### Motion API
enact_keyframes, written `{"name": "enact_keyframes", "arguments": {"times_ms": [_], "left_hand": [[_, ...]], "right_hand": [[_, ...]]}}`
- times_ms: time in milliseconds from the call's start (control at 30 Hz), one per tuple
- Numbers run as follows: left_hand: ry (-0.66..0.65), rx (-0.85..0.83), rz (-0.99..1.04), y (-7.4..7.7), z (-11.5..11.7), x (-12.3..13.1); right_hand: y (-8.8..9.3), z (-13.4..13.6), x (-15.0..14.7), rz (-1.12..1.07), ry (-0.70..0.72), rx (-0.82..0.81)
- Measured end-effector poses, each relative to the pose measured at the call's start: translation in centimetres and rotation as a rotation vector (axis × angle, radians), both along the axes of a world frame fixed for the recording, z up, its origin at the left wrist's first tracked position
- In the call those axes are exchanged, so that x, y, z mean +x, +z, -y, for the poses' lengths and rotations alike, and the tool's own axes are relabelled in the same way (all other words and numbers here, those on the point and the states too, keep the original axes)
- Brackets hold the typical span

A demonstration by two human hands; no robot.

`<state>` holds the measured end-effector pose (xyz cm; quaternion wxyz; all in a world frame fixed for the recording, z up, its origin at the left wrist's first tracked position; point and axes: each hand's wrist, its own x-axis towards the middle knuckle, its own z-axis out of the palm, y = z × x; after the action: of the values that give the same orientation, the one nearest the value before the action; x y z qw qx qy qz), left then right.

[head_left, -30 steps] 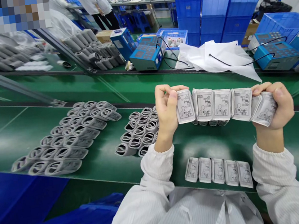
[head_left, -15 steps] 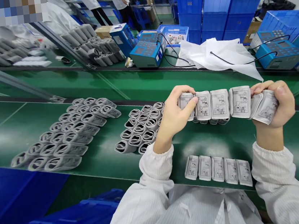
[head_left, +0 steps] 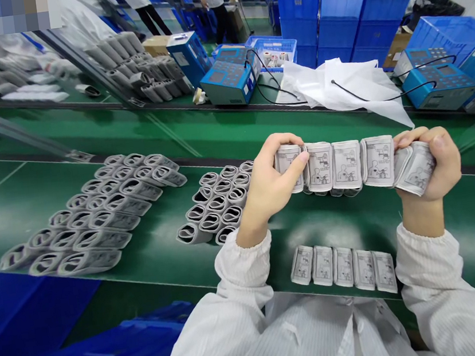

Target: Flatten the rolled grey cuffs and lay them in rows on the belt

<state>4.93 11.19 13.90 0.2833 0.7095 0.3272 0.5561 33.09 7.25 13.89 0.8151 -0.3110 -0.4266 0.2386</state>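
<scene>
Left hand (head_left: pixel 274 176) is pinching a row of printed cuffs (head_left: pixel 340 166), thumb shifting inward; right hand (head_left: pixel 428 163) is clenching the other end.

**Glossy green counter carrying rows of cuffs**
A long, glossy green counter (head_left: pixel 469 265) is carrying a wide block of rolled grey fabric cuffs (head_left: pixel 95 218) lying on their sides, with a narrower block of rolled grey cuffs (head_left: pixel 215 204) just beside it, while a row of five folded white printed cuffs (head_left: pixel 339 266) is lying near its front edge.

hands (head_left: pixel 274 176) (head_left: pixel 432 162): 2 | held folded cuffs (head_left: pixel 346 166): 5 | belt cuffs (head_left: pixel 344 267): 5
</scene>
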Motion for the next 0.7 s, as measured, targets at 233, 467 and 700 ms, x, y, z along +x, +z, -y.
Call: {"name": "enact_keyframes", "arguments": {"times_ms": [233, 467, 700], "left_hand": [[0.008, 0.009, 0.024, -0.16, -0.32, -0.24], [0.008, 0.016, 0.033, -0.28, -0.33, -0.21], [0.012, 0.020, 0.040, -0.33, -0.41, -0.23]], "right_hand": [[-0.65, -0.21, 0.63, 0.099, 0.014, 0.018], [-0.07, 0.30, -0.07, 0.080, 0.011, 0.007], [-0.11, 0.16, 0.07, 0.078, -0.003, -0.001]]}}
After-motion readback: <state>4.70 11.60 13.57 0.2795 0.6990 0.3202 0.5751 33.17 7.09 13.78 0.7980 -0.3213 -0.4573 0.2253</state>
